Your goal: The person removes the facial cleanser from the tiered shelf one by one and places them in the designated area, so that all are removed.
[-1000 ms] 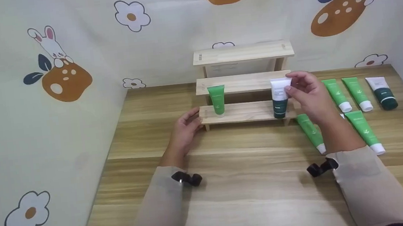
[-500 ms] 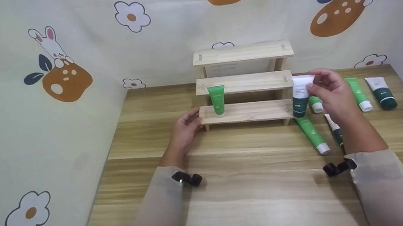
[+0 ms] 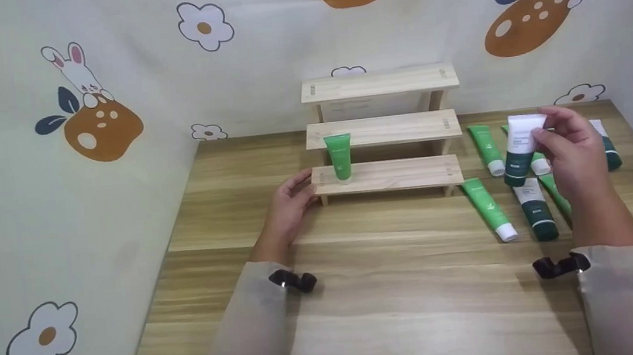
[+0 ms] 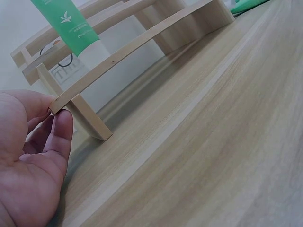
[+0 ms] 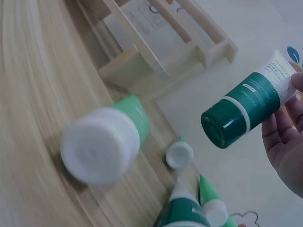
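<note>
My right hand (image 3: 578,156) pinches the top end of a white and dark green squeeze tube (image 3: 521,150), cap downward, above the tubes to the right of the stand. In the right wrist view that tube (image 5: 248,106) hangs clear of the table. A three-step wooden stand (image 3: 398,175) stands against the back wall. My left hand (image 3: 295,206) grips the left end of its lowest step; the left wrist view shows thumb and fingers round the board's corner (image 4: 59,103). A green tube (image 3: 340,156) stands upright on its cap at the left of the lowest step.
Right of the stand lie several tubes: green tubes (image 3: 490,209) (image 3: 486,149) with white caps, and white and dark green tubes (image 3: 538,213) (image 3: 611,152), one partly behind my right hand. Patterned sheeting (image 3: 257,60) covers the back and sides of the wooden table (image 3: 375,289).
My right hand has carried the white and dark green tube from in front of the lowest step's right end rightward, over the lying tubes. My left hand has stayed on the stand.
</note>
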`<state>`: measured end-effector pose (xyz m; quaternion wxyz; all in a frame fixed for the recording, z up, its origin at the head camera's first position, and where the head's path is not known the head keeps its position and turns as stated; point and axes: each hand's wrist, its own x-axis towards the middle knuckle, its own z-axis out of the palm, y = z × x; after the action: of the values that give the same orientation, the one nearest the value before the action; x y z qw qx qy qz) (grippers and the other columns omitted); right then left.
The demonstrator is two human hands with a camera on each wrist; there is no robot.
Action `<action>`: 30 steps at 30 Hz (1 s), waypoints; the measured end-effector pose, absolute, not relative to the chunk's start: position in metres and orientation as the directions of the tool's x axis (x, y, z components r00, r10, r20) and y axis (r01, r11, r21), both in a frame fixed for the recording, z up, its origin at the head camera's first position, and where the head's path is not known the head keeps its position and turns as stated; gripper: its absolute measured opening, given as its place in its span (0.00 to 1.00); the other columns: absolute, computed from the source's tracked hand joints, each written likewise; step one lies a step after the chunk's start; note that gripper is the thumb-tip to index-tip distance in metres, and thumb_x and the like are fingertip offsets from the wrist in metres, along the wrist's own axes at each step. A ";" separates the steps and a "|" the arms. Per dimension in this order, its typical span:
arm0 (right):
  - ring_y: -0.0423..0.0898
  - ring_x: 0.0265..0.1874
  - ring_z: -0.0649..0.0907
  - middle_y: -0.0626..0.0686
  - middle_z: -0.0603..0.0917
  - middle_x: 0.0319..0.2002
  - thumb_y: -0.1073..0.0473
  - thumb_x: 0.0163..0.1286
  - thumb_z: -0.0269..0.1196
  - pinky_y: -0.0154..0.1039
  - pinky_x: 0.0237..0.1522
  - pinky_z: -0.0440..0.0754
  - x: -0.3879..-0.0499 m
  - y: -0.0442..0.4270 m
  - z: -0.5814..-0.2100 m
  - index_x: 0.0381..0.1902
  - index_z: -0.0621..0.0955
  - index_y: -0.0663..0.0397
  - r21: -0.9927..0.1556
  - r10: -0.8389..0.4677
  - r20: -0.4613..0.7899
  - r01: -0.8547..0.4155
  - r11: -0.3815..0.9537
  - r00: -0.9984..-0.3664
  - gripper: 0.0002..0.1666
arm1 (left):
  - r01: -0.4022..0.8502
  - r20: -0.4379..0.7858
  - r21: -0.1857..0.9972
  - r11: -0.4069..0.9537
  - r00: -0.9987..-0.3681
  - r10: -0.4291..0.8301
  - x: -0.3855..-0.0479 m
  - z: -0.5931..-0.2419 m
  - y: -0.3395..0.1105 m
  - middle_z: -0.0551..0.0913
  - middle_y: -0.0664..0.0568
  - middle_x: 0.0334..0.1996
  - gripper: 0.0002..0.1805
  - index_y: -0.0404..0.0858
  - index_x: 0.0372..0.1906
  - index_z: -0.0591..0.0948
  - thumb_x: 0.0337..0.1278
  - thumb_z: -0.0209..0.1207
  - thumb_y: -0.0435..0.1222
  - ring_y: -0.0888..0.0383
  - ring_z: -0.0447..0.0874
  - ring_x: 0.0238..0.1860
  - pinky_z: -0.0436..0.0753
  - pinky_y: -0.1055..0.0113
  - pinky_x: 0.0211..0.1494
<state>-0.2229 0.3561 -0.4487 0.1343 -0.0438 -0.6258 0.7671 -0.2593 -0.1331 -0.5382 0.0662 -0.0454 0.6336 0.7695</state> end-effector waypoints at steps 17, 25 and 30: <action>0.43 0.54 0.74 0.46 0.75 0.50 0.68 0.77 0.64 0.27 0.43 0.80 -0.213 0.421 -0.459 0.66 0.83 0.51 -0.934 0.547 -0.047 -0.157 -0.320 -0.836 0.23 | -0.160 -0.157 0.967 -0.199 -0.987 0.030 -0.262 -0.539 -0.133 0.79 0.42 0.72 0.25 0.34 0.71 0.79 0.72 0.62 0.26 0.55 0.86 0.56 0.89 0.68 0.56; 0.38 0.60 0.75 0.41 0.75 0.54 0.62 0.80 0.63 0.18 0.52 0.83 -0.208 0.443 -0.465 0.68 0.82 0.45 -0.969 0.595 -0.096 -0.063 -0.241 -0.798 0.22 | -0.151 -0.150 0.973 -0.175 -0.988 0.020 -0.260 -0.538 -0.131 0.80 0.41 0.71 0.25 0.34 0.71 0.79 0.73 0.61 0.26 0.55 0.85 0.59 0.89 0.68 0.57; 0.38 0.58 0.75 0.40 0.75 0.54 0.61 0.81 0.62 0.17 0.51 0.83 -0.204 0.458 -0.474 0.69 0.82 0.45 -0.974 0.584 -0.103 -0.038 -0.223 -0.805 0.22 | -0.157 -0.155 0.971 -0.182 -0.988 0.029 -0.261 -0.538 -0.132 0.79 0.40 0.72 0.26 0.34 0.72 0.77 0.73 0.60 0.26 0.55 0.85 0.58 0.88 0.69 0.57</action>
<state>-0.2039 0.4576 -0.4736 0.2083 -0.2326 -0.5875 0.7466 -0.2607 -0.1317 -0.5381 0.0608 -0.0504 0.6365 0.7672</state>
